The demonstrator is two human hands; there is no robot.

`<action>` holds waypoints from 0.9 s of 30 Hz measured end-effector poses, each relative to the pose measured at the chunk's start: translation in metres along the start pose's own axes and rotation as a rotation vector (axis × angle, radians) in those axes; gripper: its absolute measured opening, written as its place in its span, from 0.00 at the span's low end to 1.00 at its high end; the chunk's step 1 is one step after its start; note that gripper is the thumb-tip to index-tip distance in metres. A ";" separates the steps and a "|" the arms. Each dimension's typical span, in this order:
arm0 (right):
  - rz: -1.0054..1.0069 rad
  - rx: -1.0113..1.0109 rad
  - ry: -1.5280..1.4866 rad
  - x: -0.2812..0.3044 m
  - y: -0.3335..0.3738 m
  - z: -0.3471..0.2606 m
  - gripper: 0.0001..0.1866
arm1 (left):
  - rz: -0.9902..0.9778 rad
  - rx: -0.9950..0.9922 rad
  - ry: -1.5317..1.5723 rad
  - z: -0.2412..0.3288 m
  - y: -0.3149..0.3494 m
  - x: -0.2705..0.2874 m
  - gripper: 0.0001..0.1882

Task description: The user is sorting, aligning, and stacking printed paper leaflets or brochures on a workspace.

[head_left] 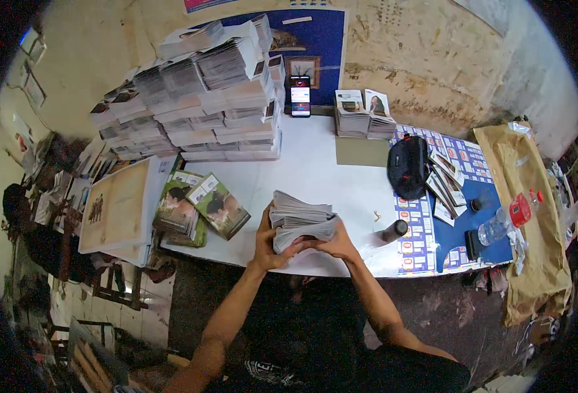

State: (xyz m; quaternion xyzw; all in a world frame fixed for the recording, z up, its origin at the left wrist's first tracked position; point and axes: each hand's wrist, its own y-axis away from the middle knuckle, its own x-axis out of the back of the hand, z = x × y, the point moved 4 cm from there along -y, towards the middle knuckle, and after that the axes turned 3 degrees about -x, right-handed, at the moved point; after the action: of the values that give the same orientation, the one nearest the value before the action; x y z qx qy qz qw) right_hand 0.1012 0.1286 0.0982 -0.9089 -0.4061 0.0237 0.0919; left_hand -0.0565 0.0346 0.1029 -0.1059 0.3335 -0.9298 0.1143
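At the near table edge: I am holding a thick stack of printed leaflets [300, 221] between both hands, just above the white tabletop [315, 170].
Left hand [267, 245]: I am cupping the stack's left side, palm against the edges, fingers wrapped and clamped on the stack, thumb on top.
Right hand [331, 243]: I am gripping the lower right side, fingers curled under and closed on the stack's bottom half.
Reason for the hold: the sheets are fanning unevenly, so opposing palms look placed to keep them from sliding apart; this is my reading.
Forearms: both are rising from the lower edge, elbows spread, wrists converging at the stack.
Left of the hands: green booklets [200, 206] are lying in a loose, overlapping pile, near but not touching.
Far left corner: tall stacks of printed matter [197, 98] are piled against the wall.
Right of the hands: a dark cylinder [394, 230] is lying on the table; a black pouch [408, 165] is resting farther back.
Back wall: a lit phone [300, 95] is leaning upright.
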 end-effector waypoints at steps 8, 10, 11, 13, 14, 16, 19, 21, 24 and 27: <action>0.054 -0.139 -0.110 -0.011 0.031 0.057 0.51 | 0.134 0.389 0.272 -0.033 0.055 -0.031 0.36; 0.154 -0.180 -0.224 -0.020 0.034 0.053 0.51 | 0.276 0.283 0.323 -0.037 0.054 -0.037 0.33; 0.152 -0.182 -0.220 -0.019 0.034 0.061 0.51 | 0.281 0.283 0.326 -0.041 0.054 -0.036 0.33; 0.175 -0.170 -0.316 -0.015 0.033 0.092 0.48 | 0.254 0.316 0.233 -0.052 0.052 -0.032 0.33; 0.186 -0.175 -0.312 -0.007 0.033 0.107 0.48 | 0.178 0.284 0.162 -0.031 0.036 -0.033 0.33; 0.203 -0.123 -0.117 0.000 0.033 0.119 0.47 | 0.165 0.203 0.158 -0.026 0.025 -0.032 0.32; 0.275 0.030 -0.168 -0.002 0.024 0.110 0.47 | 0.173 0.117 0.133 -0.035 0.025 -0.026 0.31; 0.245 -0.048 -0.184 0.000 0.019 0.110 0.45 | 0.087 -0.146 -0.237 -0.019 0.002 -0.024 0.35; 0.177 -0.082 -0.162 0.007 0.003 0.144 0.43 | 0.151 0.200 0.106 -0.087 0.040 -0.028 0.39; 0.113 -0.091 -0.223 0.001 0.010 0.151 0.41 | 0.081 0.157 -0.133 -0.091 0.049 -0.018 0.38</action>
State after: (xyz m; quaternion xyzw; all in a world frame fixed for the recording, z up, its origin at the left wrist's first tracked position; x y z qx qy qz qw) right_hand 0.0919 0.1452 -0.0522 -0.9252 -0.3627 0.1111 0.0036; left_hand -0.0573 0.0570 0.0009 -0.1447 0.2553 -0.9386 0.1814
